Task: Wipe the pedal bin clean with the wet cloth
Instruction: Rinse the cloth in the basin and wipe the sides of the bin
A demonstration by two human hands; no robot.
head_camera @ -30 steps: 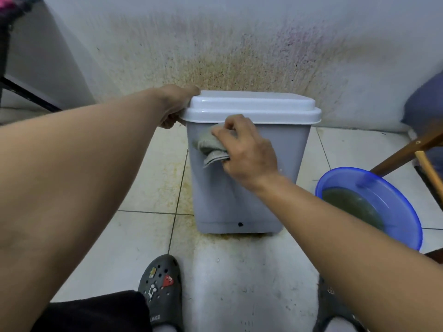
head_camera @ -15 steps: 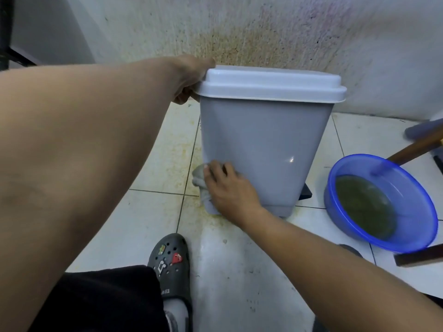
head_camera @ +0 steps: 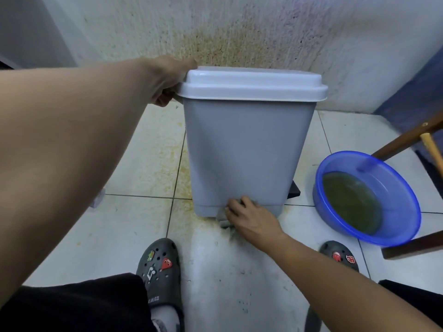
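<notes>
No legible txt, maybe clog [head_camera: 159,271] marking.

Bin [head_camera: 242,152]: grey plastic body, tapering toward the base, upright on the tiled floor close to the stained wall. I see its pale lid [head_camera: 251,83] shut, overhanging the body all round. A dark pedal [head_camera: 294,190] juts from the base on the right side. Front face looks smooth and free of marks from here. Cloth [head_camera: 224,218]: grey, bunched, pressed against the bottom front edge of the bin, its lower folds touching the floor; mostly covered, so I can't judge its wetness.
</notes>
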